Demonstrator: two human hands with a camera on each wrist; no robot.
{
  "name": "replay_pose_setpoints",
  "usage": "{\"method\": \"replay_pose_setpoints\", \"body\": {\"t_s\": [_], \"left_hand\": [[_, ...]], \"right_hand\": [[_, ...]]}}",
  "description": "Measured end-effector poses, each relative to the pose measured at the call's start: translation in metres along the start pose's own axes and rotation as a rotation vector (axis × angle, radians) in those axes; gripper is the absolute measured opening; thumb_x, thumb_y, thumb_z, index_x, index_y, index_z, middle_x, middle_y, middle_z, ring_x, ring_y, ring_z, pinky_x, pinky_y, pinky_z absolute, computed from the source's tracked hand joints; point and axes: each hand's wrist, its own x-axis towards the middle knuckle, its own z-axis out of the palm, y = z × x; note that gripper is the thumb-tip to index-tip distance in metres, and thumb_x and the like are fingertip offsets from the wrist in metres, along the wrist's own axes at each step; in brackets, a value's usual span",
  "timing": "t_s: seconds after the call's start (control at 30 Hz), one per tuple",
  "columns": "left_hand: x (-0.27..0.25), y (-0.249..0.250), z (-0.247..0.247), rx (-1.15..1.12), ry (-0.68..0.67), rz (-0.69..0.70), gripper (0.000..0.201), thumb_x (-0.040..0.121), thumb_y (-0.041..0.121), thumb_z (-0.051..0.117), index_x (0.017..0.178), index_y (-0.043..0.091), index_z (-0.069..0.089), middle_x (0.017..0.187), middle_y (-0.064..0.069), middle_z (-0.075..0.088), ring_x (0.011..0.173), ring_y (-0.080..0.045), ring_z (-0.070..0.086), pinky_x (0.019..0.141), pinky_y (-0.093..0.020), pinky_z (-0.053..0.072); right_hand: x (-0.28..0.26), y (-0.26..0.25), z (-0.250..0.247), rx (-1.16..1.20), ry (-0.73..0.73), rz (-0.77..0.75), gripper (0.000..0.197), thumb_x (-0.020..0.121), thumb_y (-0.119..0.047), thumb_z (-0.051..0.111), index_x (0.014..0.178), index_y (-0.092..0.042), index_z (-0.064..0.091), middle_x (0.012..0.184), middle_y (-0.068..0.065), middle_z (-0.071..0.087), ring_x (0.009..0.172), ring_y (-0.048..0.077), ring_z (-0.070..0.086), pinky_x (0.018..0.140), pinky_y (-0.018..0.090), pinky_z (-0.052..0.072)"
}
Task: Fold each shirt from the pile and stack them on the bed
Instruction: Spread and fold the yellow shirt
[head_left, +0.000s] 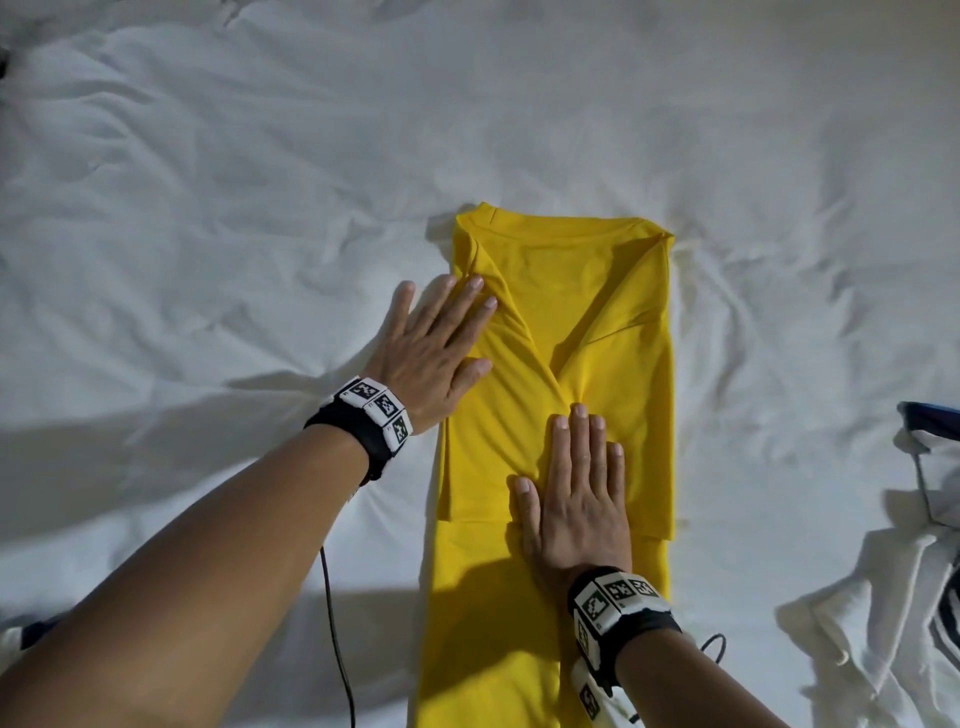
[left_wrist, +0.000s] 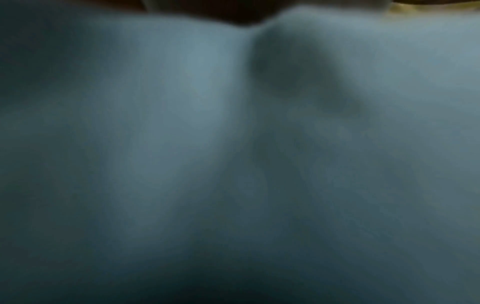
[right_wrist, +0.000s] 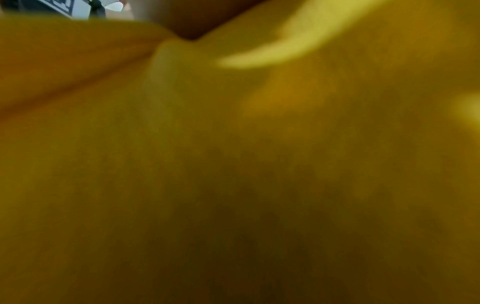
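Note:
A yellow shirt (head_left: 613, 322) lies on the white bed (head_left: 260, 208), its two sides folded in to a long narrow strip with the collar at the far end. My left hand (head_left: 441, 332) lies flat with straight fingers on the shirt's left folded edge, partly over the sheet. My right hand (head_left: 576, 488) presses flat on the middle of the shirt where the two flaps meet. The right wrist view is filled with blurred yellow cloth (right_wrist: 233, 164). The left wrist view shows only blurred white sheet (left_wrist: 207, 144).
A heap of white and dark-striped shirts (head_left: 893, 597) lies at the right edge of the bed. A thin black cable (head_left: 337, 649) runs over the sheet near my left forearm. Rumpled bare sheet spreads to the left and beyond the collar.

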Motion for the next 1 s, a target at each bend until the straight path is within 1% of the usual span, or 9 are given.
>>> {"method": "replay_pose_setpoints", "body": {"t_s": [0.17, 0.3, 0.4, 0.5, 0.67, 0.77, 0.83, 0.9, 1.0], "left_hand": [[0.007, -0.006, -0.001, -0.075, -0.032, -0.113, 0.069, 0.105, 0.056, -0.002, 0.162, 0.020, -0.013, 0.171, -0.007, -0.012, 0.158, -0.029, -0.009, 0.124, -0.061, 0.005], [-0.016, 0.020, -0.020, -0.307, 0.017, -0.333, 0.072, 0.104, 0.051, 0.009, 0.163, 0.013, -0.004, 0.170, -0.011, -0.012, 0.157, -0.031, -0.011, 0.124, -0.062, -0.004], [-0.056, 0.072, -0.028, -0.288, 0.031, -0.209, 0.071, 0.106, 0.049, 0.017, 0.163, 0.013, -0.002, 0.169, -0.012, -0.017, 0.157, -0.031, -0.012, 0.124, -0.062, -0.002], [-0.098, 0.100, -0.006, -0.187, -0.077, -0.105, 0.069, 0.107, 0.051, 0.014, 0.164, 0.018, -0.004, 0.171, -0.008, -0.014, 0.158, -0.028, -0.010, 0.123, -0.062, 0.009], [-0.118, 0.082, 0.007, -0.211, -0.052, -0.335, 0.068, 0.105, 0.046, 0.013, 0.164, 0.012, 0.007, 0.171, -0.013, 0.007, 0.157, -0.031, 0.009, 0.123, -0.059, 0.013], [-0.134, 0.081, -0.001, -0.267, -0.071, -0.426, 0.068, 0.103, 0.045, 0.012, 0.162, 0.011, 0.013, 0.169, -0.016, 0.012, 0.156, -0.035, 0.012, 0.124, -0.058, 0.015], [-0.154, 0.091, -0.008, -0.303, -0.051, -0.434, 0.063, 0.105, 0.042, 0.022, 0.160, 0.012, 0.019, 0.168, -0.018, 0.014, 0.155, -0.038, 0.011, 0.123, -0.059, 0.015], [-0.184, 0.109, -0.017, -0.363, 0.012, -0.386, 0.053, 0.105, 0.034, 0.039, 0.155, 0.016, 0.036, 0.167, -0.018, 0.020, 0.155, -0.038, 0.013, 0.123, -0.061, 0.016], [-0.239, 0.147, -0.029, -0.447, 0.172, -0.211, 0.027, 0.096, 0.021, 0.059, 0.121, 0.014, 0.068, 0.143, -0.016, 0.054, 0.134, -0.040, 0.048, 0.107, -0.059, 0.042]], "right_hand": [[0.000, 0.002, 0.002, -0.012, 0.003, -0.001, 0.073, 0.106, -0.052, 0.024, 0.163, -0.011, 0.002, 0.171, 0.010, -0.005, 0.157, 0.028, -0.006, 0.126, 0.049, -0.003], [-0.002, 0.001, -0.001, -0.003, -0.004, -0.008, 0.073, 0.106, -0.052, 0.023, 0.163, -0.011, 0.003, 0.171, 0.012, -0.004, 0.157, 0.029, -0.006, 0.126, 0.048, -0.003], [0.000, 0.001, -0.002, -0.002, -0.018, -0.011, 0.073, 0.106, -0.053, 0.022, 0.163, -0.010, 0.004, 0.170, 0.012, -0.002, 0.157, 0.029, -0.006, 0.127, 0.048, -0.003], [0.000, 0.000, -0.008, 0.022, -0.067, -0.019, 0.072, 0.107, -0.052, 0.019, 0.163, -0.012, -0.002, 0.170, 0.010, -0.011, 0.156, 0.026, -0.014, 0.126, 0.046, -0.008], [-0.001, 0.007, -0.036, 0.173, -0.200, -0.076, 0.067, 0.104, -0.051, 0.004, 0.161, -0.020, -0.015, 0.166, 0.001, -0.028, 0.151, 0.015, -0.030, 0.124, 0.039, -0.017], [-0.014, 0.016, -0.062, 0.286, -0.217, -0.105, 0.067, 0.104, -0.052, 0.003, 0.161, -0.022, -0.015, 0.166, -0.001, -0.027, 0.151, 0.011, -0.029, 0.124, 0.036, -0.017], [-0.040, 0.022, -0.071, 0.287, -0.173, -0.151, 0.067, 0.106, -0.051, 0.009, 0.163, -0.020, -0.005, 0.168, 0.000, -0.019, 0.153, 0.014, -0.025, 0.125, 0.036, -0.015], [-0.078, 0.029, -0.070, 0.251, -0.159, -0.225, 0.063, 0.106, -0.048, 0.018, 0.161, -0.017, 0.026, 0.171, 0.003, 0.003, 0.157, 0.021, -0.010, 0.128, 0.042, -0.004], [-0.142, 0.037, -0.066, 0.274, -0.146, -0.276, 0.035, 0.103, -0.034, 0.043, 0.127, -0.020, 0.066, 0.146, 0.005, 0.055, 0.141, 0.028, 0.042, 0.114, 0.049, 0.038]]}}
